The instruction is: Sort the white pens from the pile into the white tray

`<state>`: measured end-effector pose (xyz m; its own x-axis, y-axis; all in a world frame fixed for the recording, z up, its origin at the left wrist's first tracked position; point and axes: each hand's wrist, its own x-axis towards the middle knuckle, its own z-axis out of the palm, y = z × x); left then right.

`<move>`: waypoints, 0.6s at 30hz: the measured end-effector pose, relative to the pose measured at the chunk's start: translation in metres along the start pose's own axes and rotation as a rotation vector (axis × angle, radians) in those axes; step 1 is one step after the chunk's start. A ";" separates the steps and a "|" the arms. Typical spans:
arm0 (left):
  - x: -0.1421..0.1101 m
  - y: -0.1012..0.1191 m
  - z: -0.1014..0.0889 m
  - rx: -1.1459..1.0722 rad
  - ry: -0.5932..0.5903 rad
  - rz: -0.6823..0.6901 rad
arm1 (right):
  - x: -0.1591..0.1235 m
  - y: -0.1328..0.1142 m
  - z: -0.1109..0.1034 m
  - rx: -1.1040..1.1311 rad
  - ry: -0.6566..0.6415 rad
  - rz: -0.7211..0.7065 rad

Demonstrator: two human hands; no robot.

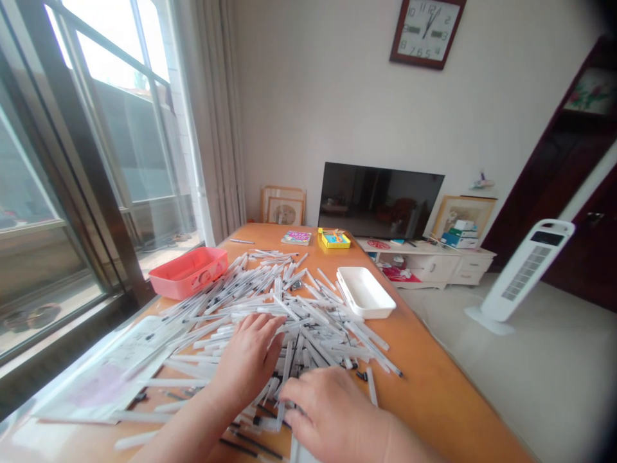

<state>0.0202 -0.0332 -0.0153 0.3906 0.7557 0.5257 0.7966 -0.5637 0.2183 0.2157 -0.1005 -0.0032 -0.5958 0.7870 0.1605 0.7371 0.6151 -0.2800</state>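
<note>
A wide heap of translucent white pen barrels (pixel 318 315), mixed with black caps and thin dark refills, covers the middle of the wooden table. My left hand (pixel 253 347) lies over the heap, fingers stretched forward and thumb apart, with no object visible in its grasp. Nearer the table's front, my right hand (pixel 322 408) is curled, thumb and forefinger closing at a pen barrel (pixel 285 379). Its other fingers are partly hidden. Below the hands lie several dark refills (pixel 250 444).
A red plastic box (pixel 166 283) stands left of the heap, a white tray (pixel 371 297) right. At the far end are a purple booklet (pixel 296 238) and a yellow box (pixel 336 243). A printed sheet (pixel 110 373) lies left. A tower fan (pixel 523 276) stands on the floor.
</note>
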 end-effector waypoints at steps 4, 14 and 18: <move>-0.001 0.004 0.000 -0.035 -0.016 0.029 | 0.002 0.002 0.001 -0.051 0.034 0.048; -0.002 0.004 -0.004 -0.095 -0.008 -0.008 | 0.005 0.036 -0.020 0.118 0.324 0.293; -0.001 0.005 -0.005 -0.093 -0.016 -0.010 | 0.005 0.056 -0.024 0.086 0.346 0.460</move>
<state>0.0212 -0.0382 -0.0106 0.3909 0.7662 0.5101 0.7546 -0.5841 0.2991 0.2615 -0.0606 0.0046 -0.0707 0.9512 0.3005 0.8584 0.2115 -0.4675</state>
